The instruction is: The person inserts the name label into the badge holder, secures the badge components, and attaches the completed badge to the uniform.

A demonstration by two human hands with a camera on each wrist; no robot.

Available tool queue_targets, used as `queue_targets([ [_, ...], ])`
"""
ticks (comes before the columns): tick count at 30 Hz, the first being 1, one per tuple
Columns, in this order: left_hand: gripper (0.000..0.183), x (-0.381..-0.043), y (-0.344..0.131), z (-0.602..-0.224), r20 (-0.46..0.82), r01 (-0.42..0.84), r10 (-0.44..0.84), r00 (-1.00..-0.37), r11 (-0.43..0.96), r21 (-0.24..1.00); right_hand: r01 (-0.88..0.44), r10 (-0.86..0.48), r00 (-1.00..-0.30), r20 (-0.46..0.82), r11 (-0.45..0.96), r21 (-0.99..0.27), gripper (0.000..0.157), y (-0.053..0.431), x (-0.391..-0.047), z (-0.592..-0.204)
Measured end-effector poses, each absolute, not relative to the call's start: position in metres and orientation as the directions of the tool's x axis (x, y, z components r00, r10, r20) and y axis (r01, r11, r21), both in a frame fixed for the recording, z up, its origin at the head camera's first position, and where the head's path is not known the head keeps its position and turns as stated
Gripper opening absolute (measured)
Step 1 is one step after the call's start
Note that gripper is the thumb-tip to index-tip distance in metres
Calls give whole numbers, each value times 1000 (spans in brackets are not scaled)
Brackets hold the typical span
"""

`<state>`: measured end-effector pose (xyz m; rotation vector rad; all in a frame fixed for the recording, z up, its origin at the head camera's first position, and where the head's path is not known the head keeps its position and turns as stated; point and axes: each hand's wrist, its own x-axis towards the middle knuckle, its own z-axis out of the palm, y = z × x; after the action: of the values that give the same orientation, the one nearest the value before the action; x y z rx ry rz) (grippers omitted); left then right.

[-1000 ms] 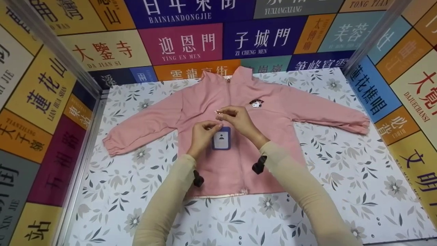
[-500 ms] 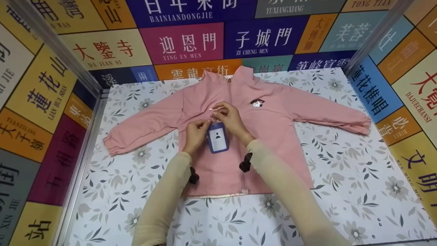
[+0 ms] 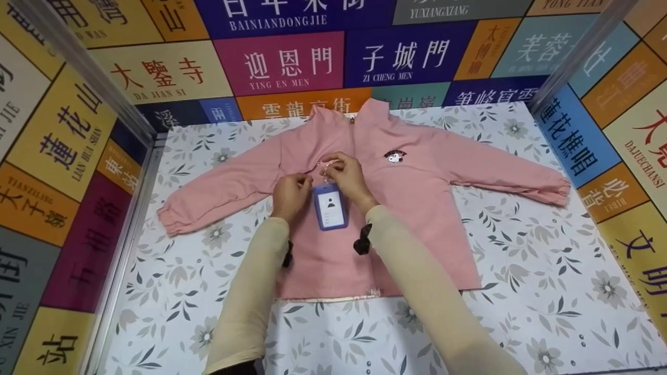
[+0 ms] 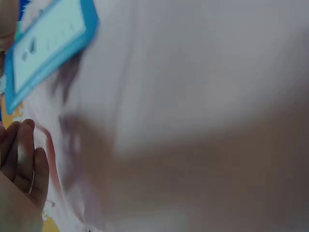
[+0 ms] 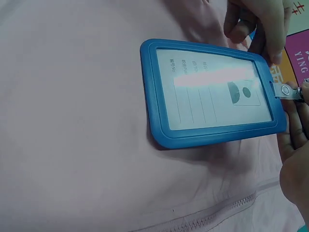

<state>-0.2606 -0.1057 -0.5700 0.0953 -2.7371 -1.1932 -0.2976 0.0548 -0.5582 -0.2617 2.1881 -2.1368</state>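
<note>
A pink zip jacket [image 3: 417, 219] lies spread out, its sleeves stretched to both sides. My right hand [image 3: 346, 177] pinches the clip and clear strap [image 5: 286, 90] of a badge holder. The blue-framed badge holder [image 3: 330, 207] hangs below those fingers, over the jacket front, with its printed card facing up. To its left, my left hand [image 3: 292, 197] is at the jacket's chest, thumb and fingers together at a raised fold of cloth; the exact contact is partly hidden. In the left wrist view, the fingers [image 4: 24, 154] are curled beside that fold.
The jacket lies on a white table [image 3: 547, 291] with a grey leaf and flower print. Panels with coloured lettering [image 3: 281, 62] stand behind and at both sides. A small dark and white cartoon patch [image 3: 395, 157] is on the jacket's chest.
My left hand has moved left, away from the badge holder, to the jacket cloth. My right hand has shifted left with the badge holder, which now hangs fully in sight.
</note>
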Motion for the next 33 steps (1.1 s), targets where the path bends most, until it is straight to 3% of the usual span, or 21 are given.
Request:
queue_targets([
  [4,17,-267,-114,-570,190,83,-37,-981,808,583,-53,-156,-986,49,23,-998,20,50,-301,-561],
  [8,17,-274,-120,-569,230,109,-18,-973,842,528,-4,-140,-990,-1,41,-999,18,46,-303,-562],
  [33,26,-289,-117,-577,127,56,-18,-992,831,553,12,-20,-1000,-14,67,-998,15,26,-304,-571],
])
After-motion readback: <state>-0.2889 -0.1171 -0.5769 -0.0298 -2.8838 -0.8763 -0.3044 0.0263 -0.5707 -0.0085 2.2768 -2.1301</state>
